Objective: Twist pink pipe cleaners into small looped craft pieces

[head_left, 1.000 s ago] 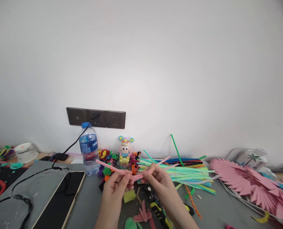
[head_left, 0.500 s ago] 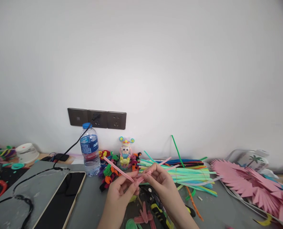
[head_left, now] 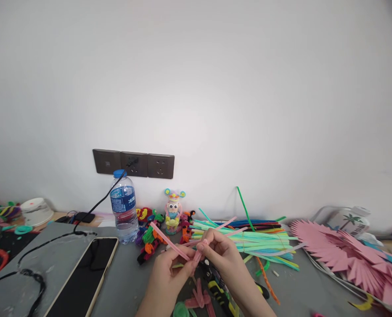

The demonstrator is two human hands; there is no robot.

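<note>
Closest in, down and to the right of the water bottle (head_left: 124, 207), yellow-handled pliers (head_left: 220, 291) lie on the grey table (head_left: 133, 277) next to a few short pink offcuts (head_left: 198, 299), while a dark phone (head_left: 83, 273) lies face up just below the bottle and slightly to its left. Above the pliers, right of the bottle's base, the left hand (head_left: 168, 274) and right hand (head_left: 223, 255) meet; both pinch the pink pipe cleaner (head_left: 168, 240) between thumb and fingertips where its strands cross, and one end slants up towards the bottle. Beyond the hands, further right of the bottle, lies a bundle of green and mixed pipe cleaners (head_left: 260, 240). A small bug-eyed figure (head_left: 173, 215) stands just right of the bottle, and a dark socket strip (head_left: 133, 163) sits on the wall right behind its cap
</note>
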